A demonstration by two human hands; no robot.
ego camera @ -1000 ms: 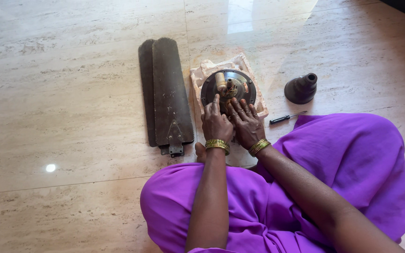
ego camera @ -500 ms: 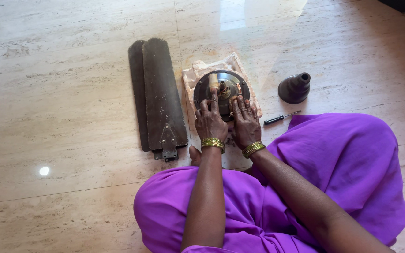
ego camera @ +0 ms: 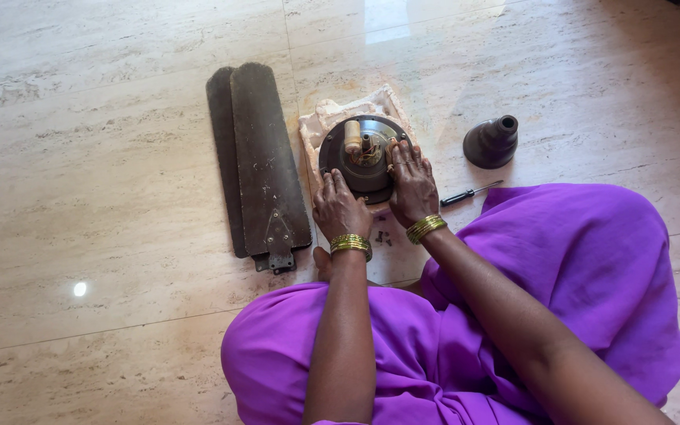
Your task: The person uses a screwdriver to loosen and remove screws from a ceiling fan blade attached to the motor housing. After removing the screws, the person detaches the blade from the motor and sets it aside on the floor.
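Marble floor (ego camera: 104,157) carries everything; wide open tile left of and beyond the parts, purple-draped knees close off the near side. Round dark fan motor housing (ego camera: 364,161) sits on a pale cloth pad (ego camera: 316,118) mid-floor, just right of a tile seam. Two stacked fan blades (ego camera: 257,161) lie just left of the pad, nearly touching it. Dark bell-shaped canopy cover (ego camera: 491,142) lies on its side well right of the housing, a small screwdriver (ego camera: 470,193) near it toward the knee. Small screws (ego camera: 382,236) lie loose on the floor between the wrists. Left hand (ego camera: 340,211) rests at the housing's near-left rim, fingers loosely curled, touching the rim, not closed on anything. Right hand (ego camera: 412,182) lies flat over the right side of the housing, fingers (ego camera: 397,153) spread and extended, tips by the centre hub, gripping nothing visible. Versus half a second ago: left index has come off the hub and the hand has pulled back to the rim; right hand has slid further up the housing.
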